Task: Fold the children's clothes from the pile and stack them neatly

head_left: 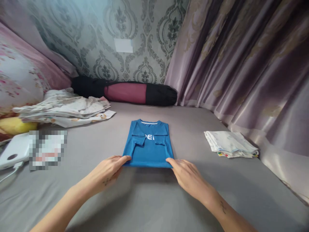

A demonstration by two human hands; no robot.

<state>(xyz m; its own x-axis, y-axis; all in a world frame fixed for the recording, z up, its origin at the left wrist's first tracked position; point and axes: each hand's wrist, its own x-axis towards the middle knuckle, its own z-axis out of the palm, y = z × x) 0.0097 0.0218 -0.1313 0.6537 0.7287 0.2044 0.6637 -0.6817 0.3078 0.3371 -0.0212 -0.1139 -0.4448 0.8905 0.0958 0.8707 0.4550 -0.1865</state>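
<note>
A blue T-shirt (pixel 149 154) lies in front of me with its sides and sleeves folded inward and its collar at the far end. Part of some white lettering shows between the sleeves. My left hand (pixel 113 166) pinches the near left corner of the hem, thumb on top. At the near right corner, my right hand (pixel 185 172) grips the hem the same way. The near edge looks slightly raised, with a shadow on the sheet below it. The fingers under the cloth are hidden.
A grey sheet (pixel 154 199) covers the bed. Folded white cloths (pixel 230 143) lie at right, a loose pile of pale clothes (pixel 70 108) at left. A white device with a cable (pixel 16 149) sits far left. A black-and-maroon roll (pixel 125 91) lies against the wall; curtains (pixel 231 64) hang at right.
</note>
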